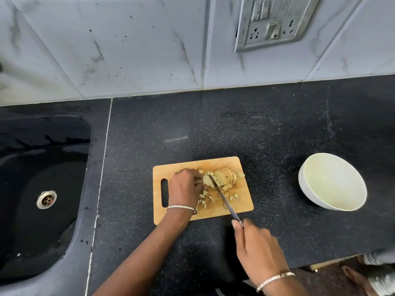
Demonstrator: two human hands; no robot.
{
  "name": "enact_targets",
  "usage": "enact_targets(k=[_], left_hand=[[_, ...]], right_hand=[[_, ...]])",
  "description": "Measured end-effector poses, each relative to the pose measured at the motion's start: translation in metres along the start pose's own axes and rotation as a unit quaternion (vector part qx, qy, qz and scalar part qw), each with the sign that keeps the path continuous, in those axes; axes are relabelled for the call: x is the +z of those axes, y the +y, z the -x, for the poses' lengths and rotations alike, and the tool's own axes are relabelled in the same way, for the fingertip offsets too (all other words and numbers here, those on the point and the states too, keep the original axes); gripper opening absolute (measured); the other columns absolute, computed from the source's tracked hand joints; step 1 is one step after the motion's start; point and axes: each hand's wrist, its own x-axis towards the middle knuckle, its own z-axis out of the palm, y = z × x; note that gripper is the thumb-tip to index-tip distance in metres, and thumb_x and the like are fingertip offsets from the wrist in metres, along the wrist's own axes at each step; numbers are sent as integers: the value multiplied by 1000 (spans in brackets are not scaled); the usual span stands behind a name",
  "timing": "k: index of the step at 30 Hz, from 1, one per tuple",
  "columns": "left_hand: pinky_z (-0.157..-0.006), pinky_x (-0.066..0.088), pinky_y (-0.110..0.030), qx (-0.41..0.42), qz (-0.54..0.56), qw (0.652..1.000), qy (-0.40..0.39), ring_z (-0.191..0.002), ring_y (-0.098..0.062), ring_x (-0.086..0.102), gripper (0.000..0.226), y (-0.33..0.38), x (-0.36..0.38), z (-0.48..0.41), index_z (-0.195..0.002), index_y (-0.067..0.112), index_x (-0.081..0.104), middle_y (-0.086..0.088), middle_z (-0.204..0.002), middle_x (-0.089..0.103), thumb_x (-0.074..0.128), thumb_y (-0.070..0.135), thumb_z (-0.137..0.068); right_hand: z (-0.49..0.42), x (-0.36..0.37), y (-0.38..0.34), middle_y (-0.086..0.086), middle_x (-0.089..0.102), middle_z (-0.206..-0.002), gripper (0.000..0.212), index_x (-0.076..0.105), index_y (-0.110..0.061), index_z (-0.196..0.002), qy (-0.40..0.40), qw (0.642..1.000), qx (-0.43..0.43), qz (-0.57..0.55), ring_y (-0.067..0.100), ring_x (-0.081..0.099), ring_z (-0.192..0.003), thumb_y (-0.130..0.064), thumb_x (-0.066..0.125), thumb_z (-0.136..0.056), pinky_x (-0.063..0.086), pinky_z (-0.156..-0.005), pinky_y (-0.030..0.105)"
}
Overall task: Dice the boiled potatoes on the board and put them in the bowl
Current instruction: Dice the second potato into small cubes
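Note:
A wooden cutting board lies on the black counter. On it sits a sliced boiled potato, with several diced pieces scattered in front. My left hand curls over the left end of the potato and holds it down. My right hand grips the handle of a knife, whose blade runs diagonally across the board with its tip on the potato. A white bowl stands to the right of the board, with nothing in it.
A black sink with a metal drain fills the left. The speckled black counter stretches back to a tiled wall with a switch panel. The counter's front edge runs at lower right.

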Motion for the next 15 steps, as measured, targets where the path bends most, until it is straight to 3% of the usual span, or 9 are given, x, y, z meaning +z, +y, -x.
enact_targets(k=[4,8,12,15], left_hand=[[-73,56,-36,-6,-12,1000,-14,-77,-19,67,20,1,-2,-1,-92,20,75,1,-84,73,83,24,-73],[-73,55,-37,-9,-27,1000,-6,-79,-21,65,17,4,-1,-1,-91,19,76,-1,-88,72,80,23,-76],[-73,55,-37,-17,-28,999,-8,-78,-23,65,11,5,0,-2,-87,18,77,-2,-86,72,79,21,-76],[-74,55,-36,-20,-26,999,-11,-79,-21,65,9,5,1,-2,-86,19,78,0,-87,72,79,20,-77]], right_hand=[[-13,9,-5,-4,57,-76,38,45,-27,-89,5,1000,-30,-2,27,64,-80,-52,18,-100,40,-61,37],[-19,14,-9,2,65,-87,41,52,-25,-102,0,999,-37,-2,31,65,-87,-50,20,-101,43,-66,39],[-21,18,-9,4,65,-89,39,52,-24,-104,-6,999,-30,-12,34,65,-90,-48,22,-102,40,-64,38],[-25,21,-10,4,67,-89,42,55,-23,-108,-7,999,-27,-17,34,67,-89,-49,22,-101,46,-65,40]])
